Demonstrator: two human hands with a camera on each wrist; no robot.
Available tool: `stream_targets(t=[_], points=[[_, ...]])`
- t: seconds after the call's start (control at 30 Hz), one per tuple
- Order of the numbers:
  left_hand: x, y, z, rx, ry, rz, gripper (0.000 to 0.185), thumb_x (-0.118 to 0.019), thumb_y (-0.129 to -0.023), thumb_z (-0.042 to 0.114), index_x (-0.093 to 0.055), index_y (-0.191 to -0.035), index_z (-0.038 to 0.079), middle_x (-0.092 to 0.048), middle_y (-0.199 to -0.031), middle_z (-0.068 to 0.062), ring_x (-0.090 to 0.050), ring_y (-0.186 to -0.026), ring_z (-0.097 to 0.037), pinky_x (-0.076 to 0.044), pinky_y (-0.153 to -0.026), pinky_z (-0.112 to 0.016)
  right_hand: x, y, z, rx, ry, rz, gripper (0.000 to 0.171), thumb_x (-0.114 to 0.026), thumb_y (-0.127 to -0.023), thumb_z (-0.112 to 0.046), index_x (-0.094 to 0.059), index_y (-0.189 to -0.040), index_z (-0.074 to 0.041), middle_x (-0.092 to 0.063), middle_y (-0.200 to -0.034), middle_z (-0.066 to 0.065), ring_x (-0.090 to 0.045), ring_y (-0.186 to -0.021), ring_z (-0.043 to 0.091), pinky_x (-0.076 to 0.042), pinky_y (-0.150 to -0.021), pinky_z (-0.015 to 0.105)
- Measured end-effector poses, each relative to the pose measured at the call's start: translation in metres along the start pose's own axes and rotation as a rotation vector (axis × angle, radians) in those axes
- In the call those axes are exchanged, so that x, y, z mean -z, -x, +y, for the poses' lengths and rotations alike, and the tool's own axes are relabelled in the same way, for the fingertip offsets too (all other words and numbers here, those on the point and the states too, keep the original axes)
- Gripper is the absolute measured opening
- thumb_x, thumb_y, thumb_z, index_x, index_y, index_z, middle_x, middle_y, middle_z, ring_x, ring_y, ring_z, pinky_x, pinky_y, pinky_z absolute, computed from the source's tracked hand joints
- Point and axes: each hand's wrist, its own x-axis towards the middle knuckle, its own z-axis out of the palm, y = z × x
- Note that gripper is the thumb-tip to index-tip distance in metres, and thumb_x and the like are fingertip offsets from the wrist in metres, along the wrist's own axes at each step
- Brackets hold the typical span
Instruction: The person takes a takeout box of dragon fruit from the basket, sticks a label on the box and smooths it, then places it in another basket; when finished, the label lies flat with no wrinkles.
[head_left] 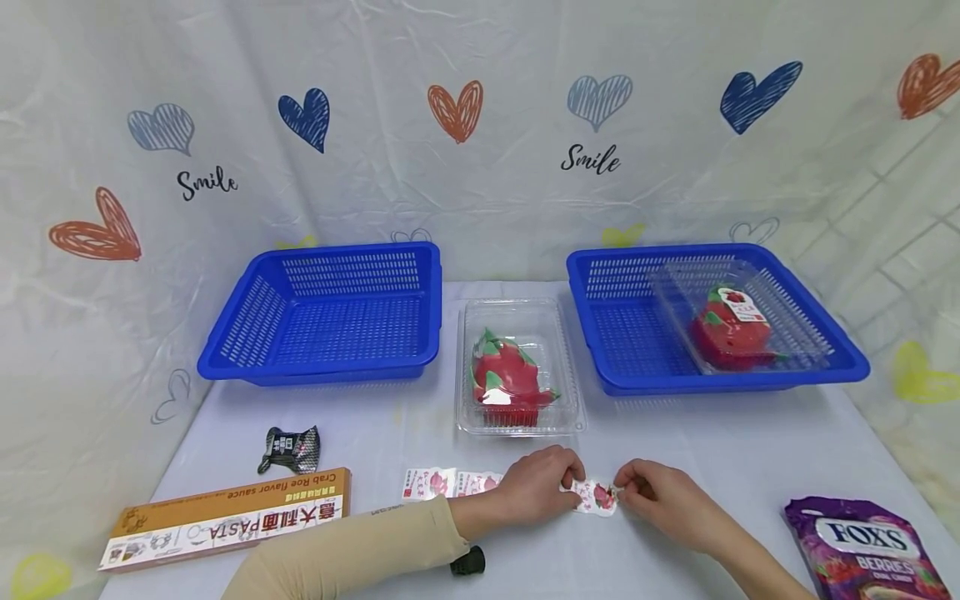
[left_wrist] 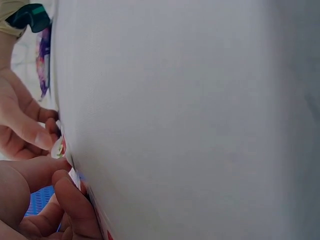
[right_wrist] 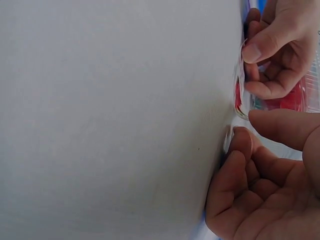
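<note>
Sticker [head_left: 597, 497], white, fruit-printed: judged light, thin, flexible, tear-prone, tacky beneath. Grip at outer edges only. My left hand [head_left: 536, 487] pinches one end, my right hand [head_left: 663, 504] other, at near part of bench [head_left: 551, 560]. Bench surface white, smooth-looking. Heart-printed sheet [head_left: 513, 200] hangs behind two blue baskets [head_left: 318, 372].

Left fingers [head_left: 572, 465], right fingers [head_left: 634, 472] (nearby), both pinching

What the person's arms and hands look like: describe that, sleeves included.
Left hand and right hand: ungloved, no rings visible. Left sleeve: beige, with small dark lettering. Right sleeve: beige too, with a dark green item near its cuff.
</note>
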Motion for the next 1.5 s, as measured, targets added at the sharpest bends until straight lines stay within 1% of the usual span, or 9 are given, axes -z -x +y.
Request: stream_targets(t=[0.13, 0.3, 0.43, 0.53, 0.7, 1.0, 1.2, 1.37, 1.5], points=[[-0.0011, 0.0000, -0.0003, -0.001, -0.004, 0.000, 0.018, -0.078, -0.083, 0.018, -0.065, -0.095, 0.017, -0.049, -0.078, 0.012, -0.043, -0.069, 0.002, -0.037, -0.061, -0.015, -0.0012, -0.0009, -0.0007, -0.022, 0.009, -0.026, 0.008, -0.067, -0.091, -0.014, -0.065, -0.096, -0.007, -0.055, -0.076, -0.008, -0.047, -0.069, 0.000, -0.044, -0.061, 0.022], [-0.0015, 0.0005, -0.0001, -0.002, -0.010, -0.002, 0.018, -0.078, -0.083, 0.018, -0.065, -0.096, 0.017, -0.048, -0.078, 0.012, -0.043, -0.069, 0.002, -0.037, -0.061, -0.015, -0.0029, -0.0023, -0.0009, -0.008, 0.005, -0.034, 0.007, -0.068, -0.090, -0.015, -0.065, -0.094, -0.011, -0.054, -0.076, -0.008, -0.047, -0.069, 0.000, -0.042, -0.061, 0.022], [-0.0011, 0.0000, 0.0002, -0.008, -0.012, -0.003, 0.019, -0.078, -0.083, 0.018, -0.064, -0.096, 0.017, -0.048, -0.078, 0.012, -0.043, -0.070, 0.002, -0.037, -0.061, -0.015, -0.0048, -0.0036, -0.0019, 0.015, 0.003, -0.018, 0.006, -0.069, -0.089, -0.013, -0.063, -0.090, -0.013, -0.051, -0.073, -0.010, -0.045, -0.067, 0.000, -0.040, -0.059, 0.022], [-0.0007, -0.0002, 0.0006, -0.016, -0.015, -0.005, 0.019, -0.077, -0.084, 0.019, -0.064, -0.097, 0.017, -0.048, -0.078, 0.012, -0.043, -0.070, 0.002, -0.037, -0.061, -0.015, -0.0060, -0.0041, -0.0034, 0.037, 0.031, 0.009, 0.008, -0.070, -0.089, -0.014, -0.062, -0.088, -0.015, -0.050, -0.071, -0.012, -0.044, -0.064, -0.001, -0.039, -0.057, 0.021], [0.0005, 0.0007, 0.0019, -0.017, -0.005, -0.007, 0.019, -0.077, -0.084, 0.018, -0.064, -0.097, 0.017, -0.048, -0.078, 0.012, -0.043, -0.070, 0.002, -0.037, -0.061, -0.015, -0.0050, -0.0032, -0.0043, 0.068, 0.066, 0.024, 0.009, -0.069, -0.090, -0.015, -0.062, -0.087, -0.019, -0.053, -0.072, -0.015, -0.046, -0.065, -0.002, -0.040, -0.057, 0.021], [0.0002, 0.0002, -0.0003, -0.016, -0.009, -0.006, 0.017, -0.077, -0.084, 0.017, -0.065, -0.096, 0.017, -0.048, -0.079, 0.012, -0.043, -0.070, 0.003, -0.037, -0.062, -0.014, -0.0020, -0.0025, -0.0022, 0.079, 0.006, -0.018, 0.007, -0.067, -0.093, -0.015, -0.060, -0.091, -0.017, -0.055, -0.077, -0.012, -0.047, -0.068, -0.001, -0.041, -0.059, 0.022], [-0.0002, -0.0002, -0.0005, -0.012, -0.028, -0.009, 0.016, -0.077, -0.084, 0.019, -0.068, -0.096, 0.017, -0.047, -0.076, 0.012, -0.042, -0.068, 0.002, -0.036, -0.061, -0.014, -0.0003, -0.0029, -0.0010, 0.059, -0.013, -0.051, 0.006, -0.065, -0.094, -0.014, -0.059, -0.093, -0.017, -0.054, -0.078, -0.011, -0.047, -0.070, 0.000, -0.041, -0.059, 0.022], [0.0001, 0.0002, -0.0002, -0.006, -0.031, -0.010, 0.015, -0.077, -0.084, 0.020, -0.069, -0.097, 0.016, -0.046, -0.076, 0.012, -0.042, -0.068, 0.001, -0.036, -0.061, -0.014, 0.0019, -0.0021, -0.0010, 0.053, -0.063, -0.080, 0.005, -0.063, -0.095, -0.016, -0.059, -0.095, -0.015, -0.056, -0.081, -0.008, -0.049, -0.073, 0.001, -0.042, -0.060, 0.022], [0.0002, 0.0006, 0.0002, -0.013, -0.035, -0.003, 0.015, -0.077, -0.083, 0.021, -0.070, -0.095, 0.017, -0.047, -0.076, 0.012, -0.042, -0.068, 0.002, -0.036, -0.061, -0.014, 0.0034, -0.0016, -0.0004, 0.041, -0.106, -0.100, 0.008, -0.062, -0.096, -0.019, -0.058, -0.097, -0.012, -0.057, -0.084, -0.004, -0.050, -0.075, 0.002, -0.043, -0.062, 0.023]])
